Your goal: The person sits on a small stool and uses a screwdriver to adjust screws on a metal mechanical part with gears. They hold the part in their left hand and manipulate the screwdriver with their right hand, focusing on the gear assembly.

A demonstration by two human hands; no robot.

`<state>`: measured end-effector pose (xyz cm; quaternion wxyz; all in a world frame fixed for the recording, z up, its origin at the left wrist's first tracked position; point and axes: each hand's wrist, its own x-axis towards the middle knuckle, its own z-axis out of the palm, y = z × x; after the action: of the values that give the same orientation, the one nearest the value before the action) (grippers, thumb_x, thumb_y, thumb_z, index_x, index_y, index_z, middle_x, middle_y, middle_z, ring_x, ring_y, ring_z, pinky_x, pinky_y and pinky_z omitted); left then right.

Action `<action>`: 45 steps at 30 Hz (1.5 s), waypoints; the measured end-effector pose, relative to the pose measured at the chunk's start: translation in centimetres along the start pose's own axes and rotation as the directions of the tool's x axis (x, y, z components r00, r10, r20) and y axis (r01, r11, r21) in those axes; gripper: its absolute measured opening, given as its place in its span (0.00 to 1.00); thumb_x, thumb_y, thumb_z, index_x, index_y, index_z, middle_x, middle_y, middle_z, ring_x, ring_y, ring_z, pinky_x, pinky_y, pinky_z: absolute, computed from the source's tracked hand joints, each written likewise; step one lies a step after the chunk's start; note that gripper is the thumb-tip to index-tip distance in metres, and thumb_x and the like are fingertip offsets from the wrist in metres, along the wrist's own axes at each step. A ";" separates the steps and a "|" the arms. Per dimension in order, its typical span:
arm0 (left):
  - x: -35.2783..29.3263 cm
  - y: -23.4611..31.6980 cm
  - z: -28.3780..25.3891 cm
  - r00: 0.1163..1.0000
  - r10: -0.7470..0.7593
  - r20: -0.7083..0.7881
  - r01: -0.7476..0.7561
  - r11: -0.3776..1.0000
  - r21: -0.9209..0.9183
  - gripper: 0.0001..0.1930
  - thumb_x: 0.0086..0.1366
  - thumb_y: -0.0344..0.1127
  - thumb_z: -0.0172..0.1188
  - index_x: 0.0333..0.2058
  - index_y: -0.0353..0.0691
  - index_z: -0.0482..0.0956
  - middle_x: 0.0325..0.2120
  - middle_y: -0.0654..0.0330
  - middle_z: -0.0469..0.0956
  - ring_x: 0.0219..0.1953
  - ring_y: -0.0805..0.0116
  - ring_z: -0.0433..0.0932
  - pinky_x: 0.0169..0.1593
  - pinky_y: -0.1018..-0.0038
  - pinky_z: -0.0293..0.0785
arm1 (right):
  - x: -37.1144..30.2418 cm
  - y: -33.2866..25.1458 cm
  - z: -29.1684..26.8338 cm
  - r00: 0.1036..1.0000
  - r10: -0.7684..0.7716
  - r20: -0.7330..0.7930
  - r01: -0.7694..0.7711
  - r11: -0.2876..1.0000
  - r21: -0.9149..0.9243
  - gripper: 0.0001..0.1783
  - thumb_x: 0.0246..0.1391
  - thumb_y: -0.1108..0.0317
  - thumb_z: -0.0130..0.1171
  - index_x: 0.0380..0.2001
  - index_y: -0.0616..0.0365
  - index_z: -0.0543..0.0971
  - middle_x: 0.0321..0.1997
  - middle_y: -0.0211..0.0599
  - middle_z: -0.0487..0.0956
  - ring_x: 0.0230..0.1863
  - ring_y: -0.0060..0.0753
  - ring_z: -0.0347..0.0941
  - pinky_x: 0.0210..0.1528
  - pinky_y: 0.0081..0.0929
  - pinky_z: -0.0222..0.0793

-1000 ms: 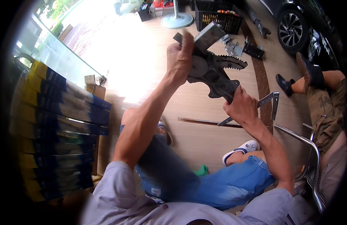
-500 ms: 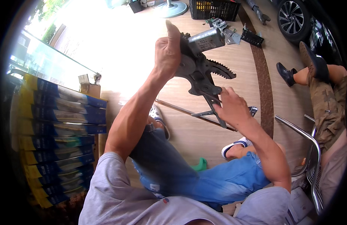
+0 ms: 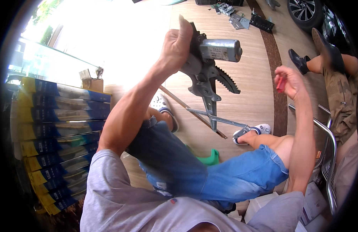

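A car window regulator (image 3: 204,83) hangs in front of me, with dark metal arms, a toothed gear sector and a silver cylindrical motor (image 3: 221,50) at its upper end. My left hand (image 3: 177,46) is closed round the upper end beside the motor, thumb pointing up; its fingers are hidden behind the part. The long thin rail (image 3: 175,98) of the regulator slants down across the floor between my feet. Out to the right, apart from the regulator, my right hand (image 3: 291,83) is raised with curled fingers round a small red object (image 3: 280,84) whose kind I cannot make out.
Stacked blue-and-yellow boxes (image 3: 63,116) stand on my left. Loose electronic parts (image 3: 235,17) and a black bracket (image 3: 261,23) lie ahead, near a car wheel (image 3: 302,14). At right are a chrome chair frame (image 3: 322,135) and another person's legs (image 3: 337,85). A green object (image 3: 211,157) lies below my knees.
My right hand has left the regulator's lower arm and moved up and right, now showing a small red object. The regulator, still in my left hand, has shifted and turned slightly.
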<state>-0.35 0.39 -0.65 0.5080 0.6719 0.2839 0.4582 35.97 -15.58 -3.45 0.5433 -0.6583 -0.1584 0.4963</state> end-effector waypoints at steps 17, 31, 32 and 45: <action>-1.8 1.1 0.8 0.998 -0.011 0.056 0.003 0.990 0.140 0.42 0.69 0.73 0.41 0.13 0.38 0.67 0.13 0.70 0.63 0.21 0.80 0.62 0.23 0.75 0.61 | -10.2 -3.7 7.2 0.706 -0.688 0.169 0.482 0.293 -0.826 0.24 0.52 0.75 0.60 0.54 0.63 0.79 0.48 0.41 0.81 0.41 0.28 0.81 0.48 0.27 0.76; -4.3 -1.0 2.2 0.991 -0.122 0.050 0.106 0.963 0.247 0.45 0.67 0.76 0.44 0.12 0.35 0.66 0.11 0.69 0.62 0.19 0.79 0.62 0.21 0.74 0.60 | -11.5 -3.7 9.1 0.557 -0.830 0.023 0.829 0.554 -0.077 0.18 0.63 0.67 0.64 0.52 0.66 0.77 0.42 0.46 0.84 0.34 0.28 0.82 0.34 0.17 0.79; -4.2 -1.5 2.1 0.991 -0.135 0.020 0.127 0.966 0.226 0.45 0.66 0.77 0.43 0.12 0.35 0.66 0.11 0.70 0.62 0.20 0.79 0.61 0.22 0.74 0.59 | -11.4 -3.6 9.4 0.559 -0.829 0.021 0.828 0.556 -0.074 0.18 0.63 0.67 0.64 0.52 0.66 0.77 0.42 0.46 0.84 0.34 0.28 0.82 0.34 0.17 0.79; -4.1 -0.8 3.2 0.876 -0.463 -0.139 0.481 0.861 0.163 0.41 0.70 0.71 0.45 0.22 0.34 0.82 0.17 0.65 0.73 0.25 0.76 0.69 0.29 0.74 0.66 | -11.0 -2.9 10.4 0.526 -0.851 -0.011 0.842 0.523 -0.131 0.16 0.63 0.66 0.64 0.47 0.66 0.76 0.39 0.48 0.84 0.32 0.31 0.83 0.32 0.19 0.80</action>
<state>0.85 -4.19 -2.94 0.5234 0.6052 0.5064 0.3215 23.31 -16.89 5.26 0.6844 -0.5451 -0.4648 0.1359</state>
